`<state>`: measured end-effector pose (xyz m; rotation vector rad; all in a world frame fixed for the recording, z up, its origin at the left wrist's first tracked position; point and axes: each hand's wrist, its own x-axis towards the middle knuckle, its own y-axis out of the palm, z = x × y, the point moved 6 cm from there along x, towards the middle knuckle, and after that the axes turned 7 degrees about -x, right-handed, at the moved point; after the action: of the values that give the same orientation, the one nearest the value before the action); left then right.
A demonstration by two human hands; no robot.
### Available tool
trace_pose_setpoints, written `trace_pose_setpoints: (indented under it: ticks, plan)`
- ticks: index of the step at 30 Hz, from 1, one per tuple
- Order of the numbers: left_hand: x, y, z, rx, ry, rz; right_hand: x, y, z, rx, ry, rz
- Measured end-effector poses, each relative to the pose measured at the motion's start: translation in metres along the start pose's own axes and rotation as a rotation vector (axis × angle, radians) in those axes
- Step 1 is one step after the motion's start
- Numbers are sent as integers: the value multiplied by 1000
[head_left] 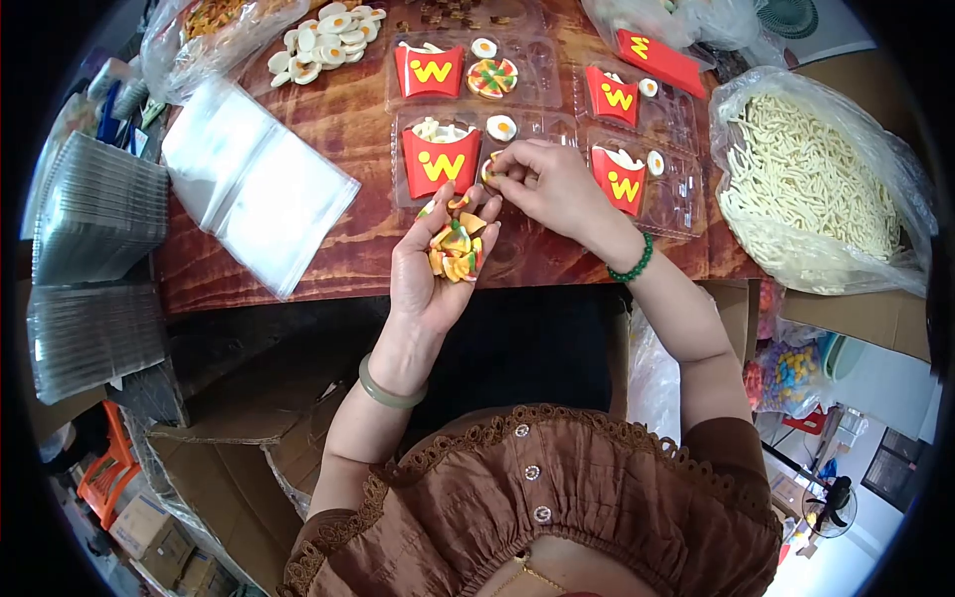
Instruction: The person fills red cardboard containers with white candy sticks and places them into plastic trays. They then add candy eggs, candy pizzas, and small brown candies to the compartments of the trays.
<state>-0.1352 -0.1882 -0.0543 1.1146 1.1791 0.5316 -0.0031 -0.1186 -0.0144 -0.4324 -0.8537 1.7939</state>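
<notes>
My left hand (pixel 418 269) is palm up and cupped around several small toy pizza slices (pixel 457 244) in yellow, orange, green and red. With thumb and forefinger, my right hand (pixel 552 189) pinches a small piece, apparently another slice, over a clear plastic tray (pixel 537 127); the fingers partly hide it. In that tray lie a red fries box (pixel 441 164) with a yellow logo and a toy fried egg (pixel 501 127). Behind it, a second tray holds a similar box (pixel 429 73), an egg (pixel 484 48) and a round toy pizza (pixel 492 78) made of slices.
Two more filled trays (pixel 676 199) stand to the right, beside a bag of toy fries (pixel 811 179). Clear plastic bags (pixel 259 179) lie on the left near stacked plastic trays (pixel 95 209). Loose toy eggs (pixel 328 42) are piled at the back left.
</notes>
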Motion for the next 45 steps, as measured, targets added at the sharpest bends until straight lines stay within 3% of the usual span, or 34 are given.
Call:
trace_pose_setpoints:
  ticks: [5, 7, 9, 11, 13, 15, 17, 21, 24, 26, 27, 29, 32, 35, 38, 45]
  plan:
    - [-3, 2, -1, 34, -8, 9, 2, -5, 0, 22, 184, 2]
    - [-4, -2, -2, 39, -15, 23, 0, -13, 24, 54, -53, 76]
    - [-5, -2, 1, 46, -31, 35, -2, -7, 35, 59, -366, 20]
    - [-6, 6, 6, 67, -68, 56, -5, -4, 36, 40, -430, 39]
    - [-6, 7, 5, 67, -79, 57, -8, 9, 12, 784, 245, 225]
    - [-8, 6, 4, 66, -94, 54, -6, -5, 14, 833, 199, 191]
    - [-8, 5, 3, 54, -98, 50, -10, -9, 7, 817, 350, 351]
    - [-8, 5, 6, 62, -98, 57, -13, -5, 3, 882, 338, 324]
    - [-8, 2, 5, 118, -67, 17, -13, -6, 0, 757, 378, 292]
    - [-8, 0, 1, 127, -48, 19, -5, -9, -4, 417, 59, 200]
    - [-8, -1, 0, 128, -48, 18, -2, -10, -3, 418, 59, 200]
    - [-7, -1, -3, 142, -2, 22, 4, -12, 11, -58, -145, 218]
    - [-6, 2, -2, 100, -20, 46, 13, -2, 18, -223, -164, 215]
    - [-4, 1, -1, 75, -36, 39, 12, -12, 20, -223, -135, 36]
    - [-4, -1, -2, 77, -37, 30, 0, -9, 14, -79, -211, 12]
    - [-2, -3, -3, 91, -36, 24, -6, -2, 13, -143, -270, -36]
